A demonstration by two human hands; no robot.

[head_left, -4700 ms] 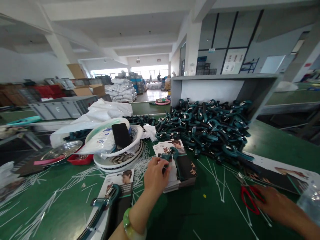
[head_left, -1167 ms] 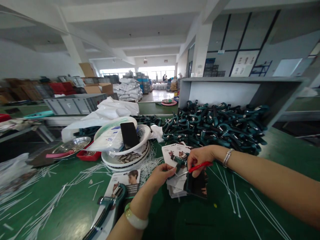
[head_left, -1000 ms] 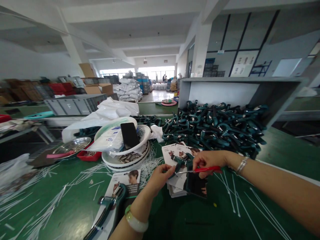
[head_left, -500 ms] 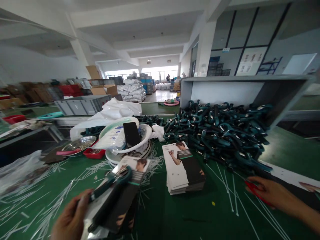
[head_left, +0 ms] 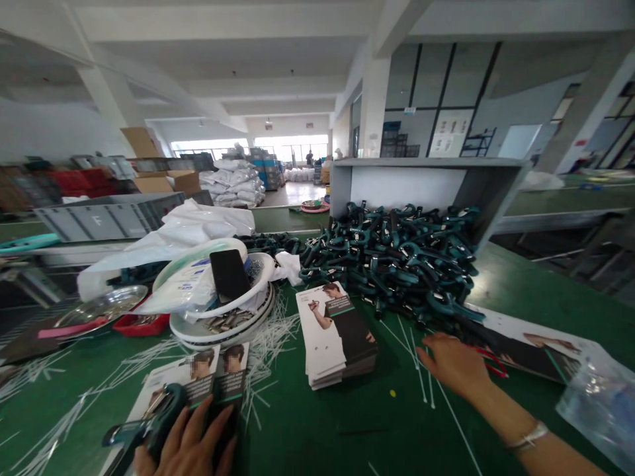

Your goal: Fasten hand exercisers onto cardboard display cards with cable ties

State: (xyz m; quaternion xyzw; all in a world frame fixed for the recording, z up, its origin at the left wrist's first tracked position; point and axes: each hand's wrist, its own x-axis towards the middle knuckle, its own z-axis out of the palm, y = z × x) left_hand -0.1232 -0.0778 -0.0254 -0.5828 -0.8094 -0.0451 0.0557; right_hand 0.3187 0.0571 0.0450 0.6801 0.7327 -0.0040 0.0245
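My left hand (head_left: 191, 441) lies with spread fingers over printed cards (head_left: 232, 373) at the lower left. Beside its thumb a dark green hand grip strengthener (head_left: 157, 415) with a metal spring rests on a card. My right hand (head_left: 454, 369) is low over the table at the right, fingers stretched out and nothing visibly held. Just behind it lie red-handled scissors (head_left: 496, 365), partly hidden by the hand. A stack of printed cards (head_left: 330, 337) stands between my hands. In front of my right hand spreads a heap of hand grip strengtheners (head_left: 397, 254).
A grey bin (head_left: 503, 192) lies tipped behind the heap. White bowls (head_left: 268, 274) holding small parts, with a phone (head_left: 229, 276) on top, stand left of centre. White cable ties (head_left: 278, 330) are scattered about. A red tray (head_left: 141, 325) and a clear plastic bag (head_left: 602, 403) flank the area.
The hand grip strengthener has come down onto a card, and my left hand has opened over the cards. My right hand has let go of the red scissors and moved forward. The view has turned right.
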